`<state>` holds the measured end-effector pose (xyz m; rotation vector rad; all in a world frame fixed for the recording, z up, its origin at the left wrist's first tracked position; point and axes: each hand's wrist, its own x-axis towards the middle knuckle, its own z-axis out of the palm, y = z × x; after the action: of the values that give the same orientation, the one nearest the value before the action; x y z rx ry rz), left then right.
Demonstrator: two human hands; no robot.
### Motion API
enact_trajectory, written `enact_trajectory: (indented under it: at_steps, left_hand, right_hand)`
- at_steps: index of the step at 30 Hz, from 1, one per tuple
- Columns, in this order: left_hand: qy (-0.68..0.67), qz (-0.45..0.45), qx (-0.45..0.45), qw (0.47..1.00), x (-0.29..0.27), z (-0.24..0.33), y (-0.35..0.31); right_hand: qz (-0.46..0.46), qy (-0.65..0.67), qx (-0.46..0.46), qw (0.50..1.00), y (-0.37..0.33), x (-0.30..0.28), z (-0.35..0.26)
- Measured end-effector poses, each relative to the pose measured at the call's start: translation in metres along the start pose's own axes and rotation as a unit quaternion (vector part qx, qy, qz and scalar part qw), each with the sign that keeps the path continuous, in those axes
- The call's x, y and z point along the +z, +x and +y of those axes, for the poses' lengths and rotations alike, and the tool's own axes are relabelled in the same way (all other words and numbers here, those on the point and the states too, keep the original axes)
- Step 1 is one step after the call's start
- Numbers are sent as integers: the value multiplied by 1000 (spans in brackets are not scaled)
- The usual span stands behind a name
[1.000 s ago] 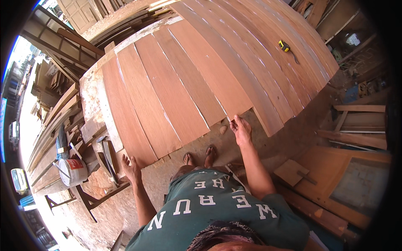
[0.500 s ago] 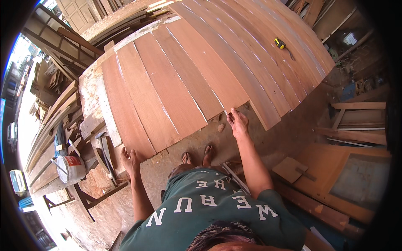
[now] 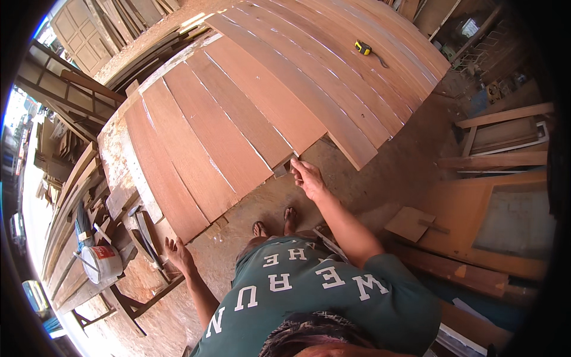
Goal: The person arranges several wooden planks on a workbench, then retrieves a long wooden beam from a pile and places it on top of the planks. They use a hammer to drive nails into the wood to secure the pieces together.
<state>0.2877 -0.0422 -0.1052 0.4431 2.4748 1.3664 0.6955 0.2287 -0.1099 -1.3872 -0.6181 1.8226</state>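
Boards (image 3: 184, 154) and tape measure (image 3: 363, 47) sit farther left in view than half a second ago, while the right hand (image 3: 306, 177) matches its earlier place at the end of a pale seam. Its thumb and forefinger are brought close together at the boards' near edge; whether they pinch the wood, I cannot tell. Its other fingers curl in toward the palm.

The left hand (image 3: 178, 254) is half open, its fingers loosely spread and bent just beside the boards' near left corner; whether they touch it is unclear. So the boards reach away from both sets of fingers, side by side, with whitish lines between them. Beyond the right fingers, a longer stretch juts nearer the body, and the tape measure (yellow and black) lies farther off on top.

To the left of the left fingers is a white bucket (image 3: 107, 269) with a red label. A thin rod (image 3: 75, 262) shows against it; what the bucket holds cannot be made out. Between bucket and fingers lies a hammer (image 3: 150, 243).
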Motion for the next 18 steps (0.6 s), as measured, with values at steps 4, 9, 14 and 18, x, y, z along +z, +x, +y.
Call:
enact_trajectory:
  at_steps: [4, 9, 14, 18]
  left_hand:
    - [-7, 9, -3, 1000, 2, -2, -4]
    - [-35, 5, -9, 999, 1, -14, -2]
    - [-76, -32, -94, 992, 7, -4, -7]
    - [-115, -51, -122, 985, 10, 1, -5]
  right_hand:
    - [-18, 5, 7, 1000, 1, 25, 6]
    - [-32, 28, -24, 999, 20, 34, 14]
    - [-10, 44, -13, 999, 20, 37, 14]
    - [4, 45, -21, 999, 16, 41, 10]
